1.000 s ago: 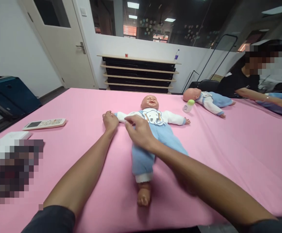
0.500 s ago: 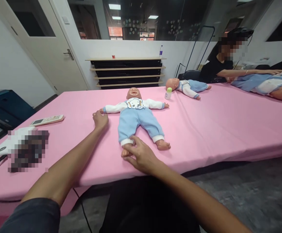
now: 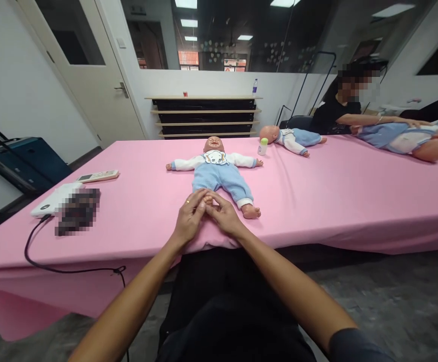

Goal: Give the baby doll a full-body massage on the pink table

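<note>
On its back on the pink-covered table (image 3: 147, 201) lies a baby doll (image 3: 219, 176) in light blue trousers and a white top with an animal-face bib. Its head points away from me and its arms stretch out sideways. My left hand (image 3: 191, 213) and my right hand (image 3: 223, 213) meet around the doll's foot on the left of the view. The fingers of both hands are wrapped about it, and the toes show between them. The doll's other foot (image 3: 251, 211) lies free on the cloth, to the right of my right hand.
A small bottle with a green cap (image 3: 263, 147) stands near a second doll (image 3: 294, 138). At the far right a person (image 3: 339, 110) handles another doll (image 3: 400, 136). On the left lie a remote control (image 3: 98, 176), a white device (image 3: 56, 200) with a black cable (image 3: 71, 271), and a blurred dark item.
My left hand has left the doll's outstretched hand and come down to the foot beside my right hand. My right hand has stayed at that foot. The view has shifted slightly.
</note>
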A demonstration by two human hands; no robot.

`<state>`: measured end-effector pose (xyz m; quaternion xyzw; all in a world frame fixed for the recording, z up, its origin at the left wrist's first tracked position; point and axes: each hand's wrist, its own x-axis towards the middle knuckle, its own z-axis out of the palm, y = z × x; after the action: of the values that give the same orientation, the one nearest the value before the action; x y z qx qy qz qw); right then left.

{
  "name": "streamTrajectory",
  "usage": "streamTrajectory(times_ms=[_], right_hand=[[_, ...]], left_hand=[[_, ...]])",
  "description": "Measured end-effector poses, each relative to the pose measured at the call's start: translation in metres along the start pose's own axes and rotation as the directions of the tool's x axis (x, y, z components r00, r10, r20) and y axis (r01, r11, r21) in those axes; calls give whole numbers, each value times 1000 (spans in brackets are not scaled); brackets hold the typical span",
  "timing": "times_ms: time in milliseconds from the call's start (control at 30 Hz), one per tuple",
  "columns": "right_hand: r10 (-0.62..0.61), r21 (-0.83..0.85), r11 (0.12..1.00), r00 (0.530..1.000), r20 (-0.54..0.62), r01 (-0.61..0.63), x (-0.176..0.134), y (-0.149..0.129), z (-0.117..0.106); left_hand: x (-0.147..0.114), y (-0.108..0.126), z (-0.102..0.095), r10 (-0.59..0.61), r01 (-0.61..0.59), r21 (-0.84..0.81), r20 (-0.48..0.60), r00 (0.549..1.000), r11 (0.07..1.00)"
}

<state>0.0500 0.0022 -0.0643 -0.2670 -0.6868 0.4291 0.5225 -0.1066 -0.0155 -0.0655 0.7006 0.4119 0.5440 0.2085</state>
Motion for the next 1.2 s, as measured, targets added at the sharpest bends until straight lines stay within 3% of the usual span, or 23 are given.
streamTrajectory(times_ms=[167,333,467,700,800,900,1033,1200], right_hand=[[71,147,987,997,-42,-64,4,10,1],[150,182,975,984,-95,-131,7,16,0],[139,207,971,985,-98,-117,8,11,2],[276,262,937,948,-157,-230,9,11,16],[238,201,960,946,-220,-195,8,14,20],[176,150,978,963,-205,-147,7,13,19],[115,118,988,978,-176,-95,5,8,17],[132,49,991,967,-220,-124,6,6,19]], left_hand=[[4,0,26,-139,134,-213,-9,990,968],[4,-2,49,-342,236,-508,-124,931,828],[4,-6,53,-431,254,-641,-133,892,724],[2,-2,49,-457,291,-652,-96,884,700],[2,-2,50,-442,269,-605,-155,883,749],[3,-5,52,-454,269,-589,-189,871,762],[4,-8,52,-482,285,-600,-194,854,747],[-1,-9,50,-465,295,-612,-137,874,734]])
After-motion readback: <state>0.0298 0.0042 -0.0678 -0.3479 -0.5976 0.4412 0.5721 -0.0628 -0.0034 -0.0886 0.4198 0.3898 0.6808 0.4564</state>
